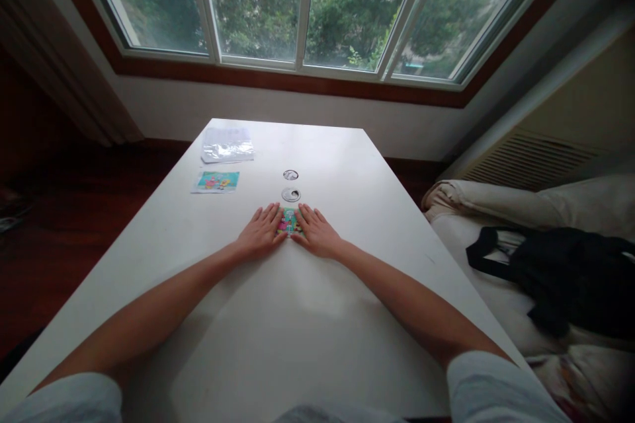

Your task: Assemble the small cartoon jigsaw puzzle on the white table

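Observation:
Between my two hands a small colourful cartoon picture (pixel 290 221), mostly green with pink, lies flat on the white table (pixel 297 317). My left hand (pixel 262 230) rests palm down over its left edge, fingers stretched out. Over the right edge lies my right hand (pixel 315 230), also flat with fingers extended. Both hands hide the picture's sides. Just beyond the fingertips is a round black-and-white piece (pixel 291 194), and a smaller similar round piece (pixel 290 175) sits farther back.
At the table's left lies a cartoon picture sheet (pixel 217 182), with a clear plastic sleeve of papers (pixel 227 145) behind it. A window (pixel 297 13) spans the far wall. On the right, dark clothing (pixel 570 271) lies on a pale padded seat (pixel 461 228).

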`<action>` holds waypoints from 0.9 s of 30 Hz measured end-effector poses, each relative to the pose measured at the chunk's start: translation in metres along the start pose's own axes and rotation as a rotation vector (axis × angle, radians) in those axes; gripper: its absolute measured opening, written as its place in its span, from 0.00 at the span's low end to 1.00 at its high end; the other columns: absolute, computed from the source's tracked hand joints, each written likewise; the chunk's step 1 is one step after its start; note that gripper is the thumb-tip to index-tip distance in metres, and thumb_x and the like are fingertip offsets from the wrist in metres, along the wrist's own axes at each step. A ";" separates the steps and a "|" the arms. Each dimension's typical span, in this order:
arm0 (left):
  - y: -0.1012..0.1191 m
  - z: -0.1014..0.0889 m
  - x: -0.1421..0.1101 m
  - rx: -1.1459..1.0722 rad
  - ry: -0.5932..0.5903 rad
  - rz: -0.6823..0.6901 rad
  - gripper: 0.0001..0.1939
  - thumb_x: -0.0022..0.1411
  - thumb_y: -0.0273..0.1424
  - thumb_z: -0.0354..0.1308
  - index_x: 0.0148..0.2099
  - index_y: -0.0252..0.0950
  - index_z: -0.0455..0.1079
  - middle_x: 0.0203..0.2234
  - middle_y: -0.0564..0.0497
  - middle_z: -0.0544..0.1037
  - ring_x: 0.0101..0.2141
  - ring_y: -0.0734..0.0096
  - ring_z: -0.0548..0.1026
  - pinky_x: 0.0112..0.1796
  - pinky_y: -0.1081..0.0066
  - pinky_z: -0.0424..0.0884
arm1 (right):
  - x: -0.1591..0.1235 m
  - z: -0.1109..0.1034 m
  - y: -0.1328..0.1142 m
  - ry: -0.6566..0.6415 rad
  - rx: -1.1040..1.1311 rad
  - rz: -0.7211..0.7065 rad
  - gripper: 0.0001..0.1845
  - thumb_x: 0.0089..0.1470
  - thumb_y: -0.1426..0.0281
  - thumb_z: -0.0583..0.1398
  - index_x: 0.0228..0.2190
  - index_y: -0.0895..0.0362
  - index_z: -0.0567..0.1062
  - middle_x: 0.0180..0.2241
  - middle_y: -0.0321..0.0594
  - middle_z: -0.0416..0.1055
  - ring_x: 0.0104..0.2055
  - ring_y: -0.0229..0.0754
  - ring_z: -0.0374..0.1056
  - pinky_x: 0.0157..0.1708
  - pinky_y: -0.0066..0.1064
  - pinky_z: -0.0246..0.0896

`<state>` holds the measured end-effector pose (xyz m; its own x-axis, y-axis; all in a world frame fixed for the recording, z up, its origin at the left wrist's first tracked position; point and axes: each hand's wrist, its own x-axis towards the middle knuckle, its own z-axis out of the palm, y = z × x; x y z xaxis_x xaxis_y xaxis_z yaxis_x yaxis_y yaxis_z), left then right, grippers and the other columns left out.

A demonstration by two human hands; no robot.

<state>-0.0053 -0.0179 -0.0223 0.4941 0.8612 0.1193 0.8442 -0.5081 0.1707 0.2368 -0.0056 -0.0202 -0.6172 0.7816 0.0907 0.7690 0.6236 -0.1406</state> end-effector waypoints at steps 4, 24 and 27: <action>0.003 0.005 0.006 0.019 -0.016 0.024 0.36 0.74 0.48 0.41 0.75 0.32 0.48 0.74 0.37 0.47 0.73 0.53 0.46 0.69 0.51 0.44 | 0.002 0.000 -0.002 -0.003 -0.019 -0.021 0.43 0.69 0.46 0.43 0.71 0.63 0.52 0.73 0.55 0.38 0.76 0.54 0.35 0.73 0.52 0.35; -0.039 0.002 0.048 0.010 0.021 -0.022 0.34 0.74 0.41 0.42 0.75 0.30 0.49 0.73 0.40 0.50 0.72 0.56 0.48 0.70 0.54 0.47 | -0.024 -0.018 0.094 -0.075 -0.036 -0.034 0.43 0.68 0.43 0.42 0.73 0.56 0.49 0.74 0.47 0.36 0.76 0.52 0.34 0.73 0.50 0.35; -0.043 0.000 0.048 0.048 -0.030 -0.019 0.35 0.74 0.45 0.41 0.75 0.33 0.49 0.74 0.42 0.49 0.72 0.56 0.48 0.70 0.54 0.46 | -0.032 -0.020 0.126 -0.057 -0.050 0.002 0.43 0.68 0.43 0.43 0.73 0.54 0.50 0.74 0.46 0.37 0.76 0.53 0.36 0.73 0.51 0.39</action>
<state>-0.0178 0.0456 -0.0243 0.4828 0.8714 0.0871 0.8625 -0.4904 0.1252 0.3566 0.0484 -0.0212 -0.6232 0.7813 0.0342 0.7766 0.6234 -0.0912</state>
